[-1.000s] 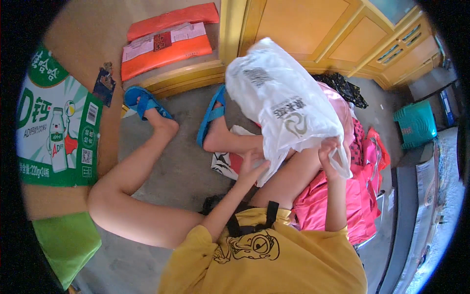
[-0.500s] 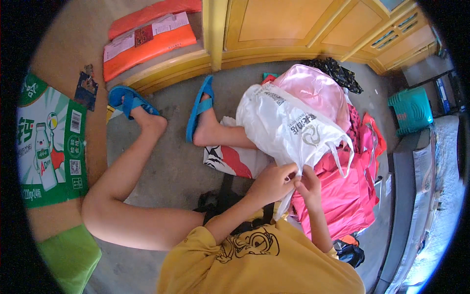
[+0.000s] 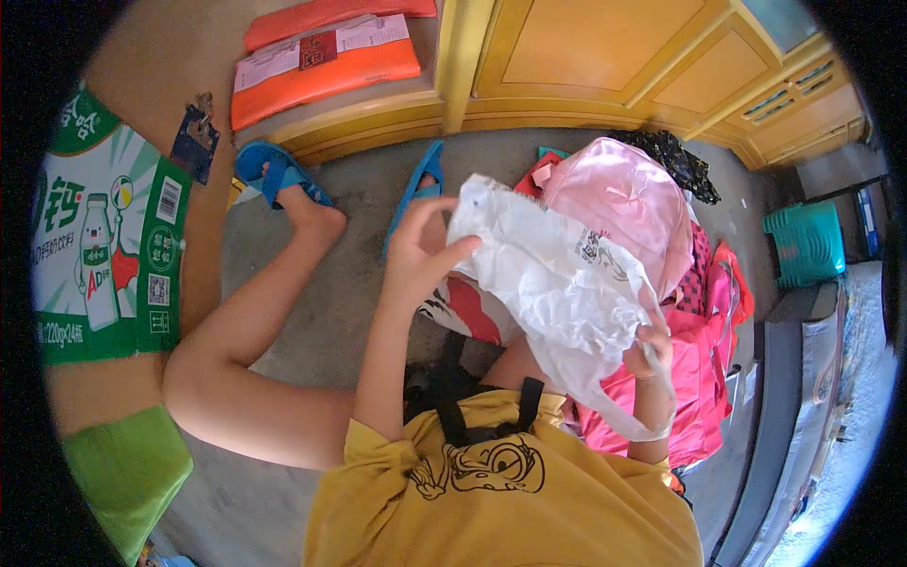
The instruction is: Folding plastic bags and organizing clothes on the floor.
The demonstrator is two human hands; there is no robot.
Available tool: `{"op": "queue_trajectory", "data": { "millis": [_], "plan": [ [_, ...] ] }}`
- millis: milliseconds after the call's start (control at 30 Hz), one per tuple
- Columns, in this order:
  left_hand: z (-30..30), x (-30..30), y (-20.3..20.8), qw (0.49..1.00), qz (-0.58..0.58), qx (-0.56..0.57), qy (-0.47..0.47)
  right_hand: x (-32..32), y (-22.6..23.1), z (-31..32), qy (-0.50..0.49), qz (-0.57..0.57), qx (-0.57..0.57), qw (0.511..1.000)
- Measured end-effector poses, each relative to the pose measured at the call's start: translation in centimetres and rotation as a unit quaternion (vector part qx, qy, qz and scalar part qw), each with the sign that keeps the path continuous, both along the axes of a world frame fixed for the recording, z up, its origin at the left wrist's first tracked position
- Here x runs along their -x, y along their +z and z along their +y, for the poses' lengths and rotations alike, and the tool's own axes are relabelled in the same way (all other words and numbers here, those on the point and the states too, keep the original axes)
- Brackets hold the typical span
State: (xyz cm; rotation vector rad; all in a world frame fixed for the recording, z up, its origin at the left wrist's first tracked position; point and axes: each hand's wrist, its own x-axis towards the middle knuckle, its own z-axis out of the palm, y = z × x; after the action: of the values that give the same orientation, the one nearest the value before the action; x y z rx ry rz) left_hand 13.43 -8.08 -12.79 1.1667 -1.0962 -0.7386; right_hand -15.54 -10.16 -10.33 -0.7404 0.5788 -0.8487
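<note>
A crumpled white plastic carrier bag [image 3: 557, 274] with dark print is held up slantwise over my lap. My left hand [image 3: 416, 255] has the bag's far left end, thumb lying over its edge and fingers curled round behind. At the handle end, my right hand [image 3: 652, 352] is closed on the bag, partly covered by the thin plastic. A handle loop hangs down over my right wrist. Just behind the bag lies a pink satin-like backpack [image 3: 628, 208]. A bright pink fabric bag [image 3: 694, 369] lies beneath and beside my right hand.
Yellow wooden cabinets [image 3: 586, 57] line the far side, with orange packets [image 3: 326, 80] on a ledge. A green-and-white carton [image 3: 109, 246] stands left. A black plastic bag [image 3: 680, 165] lies behind the backpack; a teal basket [image 3: 803, 244] stands right. My legs, in blue slippers [image 3: 283, 175], stretch forward.
Both hands were together at the bag's gathered handles. My left hand has moved up and left to its other end, and the bag is now lifted and spread between the hands.
</note>
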Motion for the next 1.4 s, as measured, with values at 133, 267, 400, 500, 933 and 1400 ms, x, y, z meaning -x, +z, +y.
{"op": "queue_trajectory", "data": {
  "millis": [133, 267, 400, 500, 933, 1400],
  "plan": [
    [0.6, 1.5, 1.2, 0.972, 0.197, -0.002, -0.126, 1.3, -0.4, -1.5, -0.113, 0.018, -0.022, 0.993],
    [0.4, 1.9, 0.6, 0.989, 0.121, 0.046, -0.068, 2.5, -0.6, -2.7, -0.110, 0.051, -0.088, 0.989],
    [0.5, 1.0, 1.7, 0.995, -0.019, 0.046, -0.082, 1.9, 0.5, -2.8, -0.105, 0.071, -0.082, 0.989],
    [0.8, 1.2, 2.9, 0.995, -0.028, -0.014, -0.099, 1.2, 0.8, -2.0, -0.077, 0.193, 0.085, 0.974],
    [2.4, -0.9, 3.7, 0.969, 0.235, -0.054, -0.057, -0.5, 5.0, -3.5, -0.195, 0.442, 0.333, 0.810],
    [-0.3, -0.9, 5.1, 0.935, -0.263, -0.005, 0.239, -3.5, 0.2, -0.8, -0.146, 0.395, 0.363, 0.831]
  ]
}}
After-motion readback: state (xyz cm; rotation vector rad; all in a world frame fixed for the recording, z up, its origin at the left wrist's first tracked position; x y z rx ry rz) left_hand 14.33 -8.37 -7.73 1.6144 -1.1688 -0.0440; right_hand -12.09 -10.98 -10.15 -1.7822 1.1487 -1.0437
